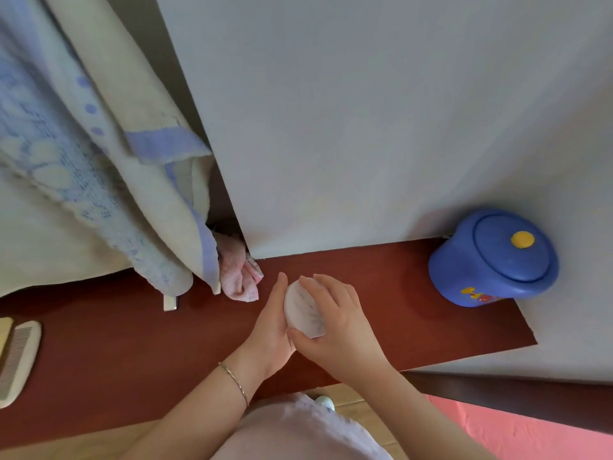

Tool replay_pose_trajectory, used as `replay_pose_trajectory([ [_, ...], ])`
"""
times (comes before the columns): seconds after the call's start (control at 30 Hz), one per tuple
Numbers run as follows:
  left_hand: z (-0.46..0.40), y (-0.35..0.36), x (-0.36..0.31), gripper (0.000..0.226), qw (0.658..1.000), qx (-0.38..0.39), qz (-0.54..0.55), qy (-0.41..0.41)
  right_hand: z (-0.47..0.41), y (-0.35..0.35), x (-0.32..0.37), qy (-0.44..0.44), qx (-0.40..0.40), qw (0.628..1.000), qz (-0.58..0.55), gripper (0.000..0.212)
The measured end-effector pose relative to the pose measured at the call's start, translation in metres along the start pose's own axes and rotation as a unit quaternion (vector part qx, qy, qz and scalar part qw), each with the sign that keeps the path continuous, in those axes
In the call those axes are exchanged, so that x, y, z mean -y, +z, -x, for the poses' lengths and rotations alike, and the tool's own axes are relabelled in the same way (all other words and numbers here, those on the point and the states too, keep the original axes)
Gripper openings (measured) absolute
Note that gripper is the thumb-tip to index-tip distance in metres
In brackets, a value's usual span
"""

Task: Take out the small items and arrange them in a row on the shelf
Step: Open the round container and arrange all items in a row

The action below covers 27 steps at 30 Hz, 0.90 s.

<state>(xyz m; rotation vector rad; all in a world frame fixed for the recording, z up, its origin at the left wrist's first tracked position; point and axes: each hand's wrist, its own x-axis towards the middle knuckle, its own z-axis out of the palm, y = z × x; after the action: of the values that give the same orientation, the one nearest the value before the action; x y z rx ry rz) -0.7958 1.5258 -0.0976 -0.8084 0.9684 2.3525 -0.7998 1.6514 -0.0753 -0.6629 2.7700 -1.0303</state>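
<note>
A small round white jar (303,310) with faint grey marbling is held over the dark red shelf (132,353), near its middle. My left hand (272,330) cups the jar from the left side. My right hand (338,323) wraps over its top and right side, fingers spread across the lid. A blue lidded pot (491,260) with a yellow knob stands on the shelf at the far right, against the wall.
A cream and blue towel (99,167) hangs down at the left, with a pink cloth (238,273) bunched below it on the shelf. A white comb (16,360) lies at the shelf's left end. The white wall (331,127) rises behind.
</note>
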Motion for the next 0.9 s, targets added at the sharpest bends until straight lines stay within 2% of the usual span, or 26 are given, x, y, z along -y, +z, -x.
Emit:
replay_pose_trajectory([
  [0.2,0.027,-0.015,0.000,0.056,0.998,-0.024,-0.013,0.050,0.004,0.004,0.021,-0.044,-0.016,0.998,-0.029,0.068],
  [0.27,0.038,-0.021,-0.001,0.049,0.997,-0.033,-0.005,0.077,0.002,0.008,0.029,-0.072,-0.004,0.997,-0.036,0.066],
  [0.37,0.058,-0.031,0.000,0.040,0.991,-0.078,0.040,0.098,-0.002,0.016,0.043,-0.116,0.037,0.992,-0.038,0.065],
  [0.57,0.096,-0.071,0.003,0.053,0.972,-0.169,0.112,0.120,-0.009,0.041,0.084,-0.162,0.165,0.972,-0.050,0.068],
  [0.73,0.128,-0.121,-0.009,0.057,0.969,-0.179,0.108,0.134,-0.016,0.073,0.125,-0.141,0.209,0.961,-0.116,0.066],
  [0.9,0.163,-0.182,-0.035,0.060,0.971,-0.165,0.107,0.138,-0.025,0.120,0.176,-0.147,0.225,0.956,-0.120,0.065],
])
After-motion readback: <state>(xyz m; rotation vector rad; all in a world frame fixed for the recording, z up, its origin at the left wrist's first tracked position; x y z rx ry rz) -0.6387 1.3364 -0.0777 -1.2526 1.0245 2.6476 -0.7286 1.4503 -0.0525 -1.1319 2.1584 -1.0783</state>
